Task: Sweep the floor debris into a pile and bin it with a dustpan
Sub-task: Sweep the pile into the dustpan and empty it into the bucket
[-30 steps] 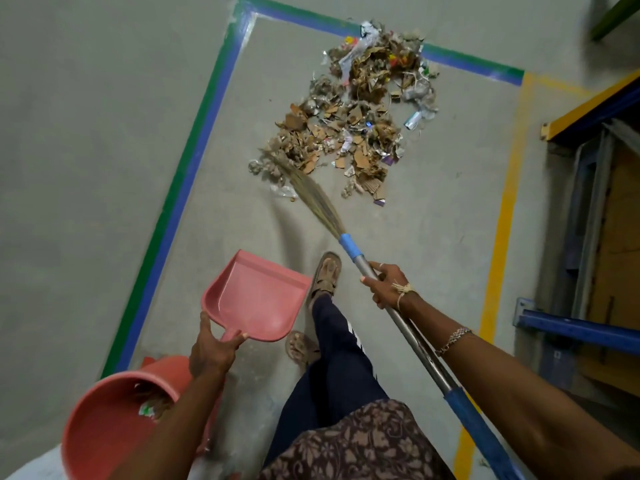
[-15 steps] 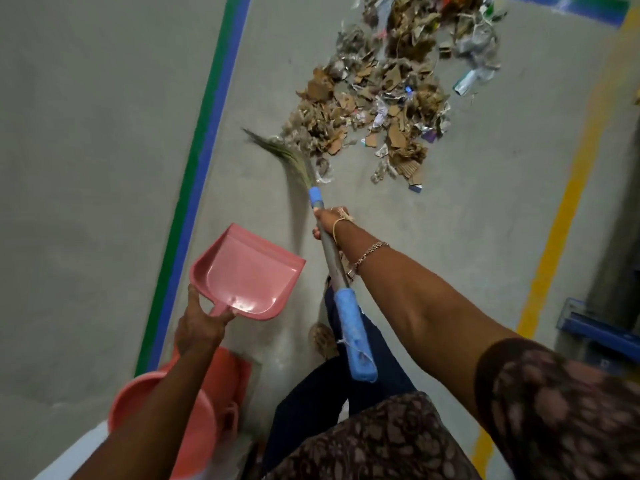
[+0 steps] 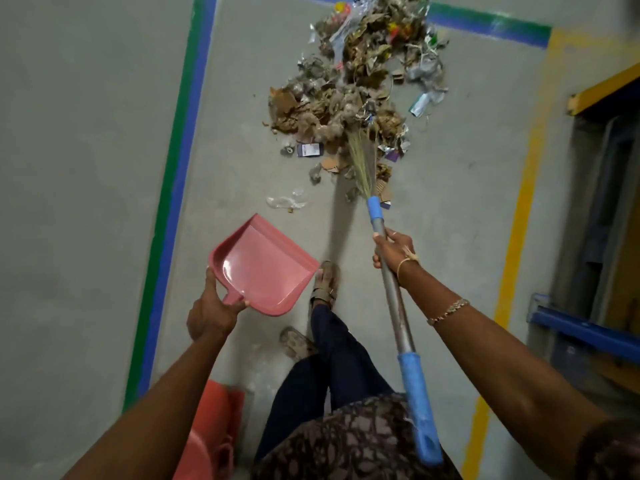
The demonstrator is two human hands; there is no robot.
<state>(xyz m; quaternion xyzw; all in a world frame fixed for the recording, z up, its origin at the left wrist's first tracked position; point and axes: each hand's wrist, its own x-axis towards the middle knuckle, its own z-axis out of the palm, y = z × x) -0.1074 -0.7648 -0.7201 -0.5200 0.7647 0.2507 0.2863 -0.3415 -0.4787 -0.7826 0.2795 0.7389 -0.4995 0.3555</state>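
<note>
Left hand [image 3: 211, 311] clenched round the dustpan [image 3: 263, 268] handle, which it mostly hides; pan held above the floor. Right hand [image 3: 393, 252] grips the broom [image 3: 394, 306] shaft. The bristle tips blur into the debris [image 3: 346, 98] ahead, and the pile is cut off at the top edge. Bin [image 3: 211, 431] lower left, largely behind the forearm and cropped.

My left hand [image 3: 211, 311] grips the pink dustpan [image 3: 263, 263] by its handle; my right hand [image 3: 393, 251] holds the broom [image 3: 391, 282], bristles in the debris pile [image 3: 360, 84].
</note>
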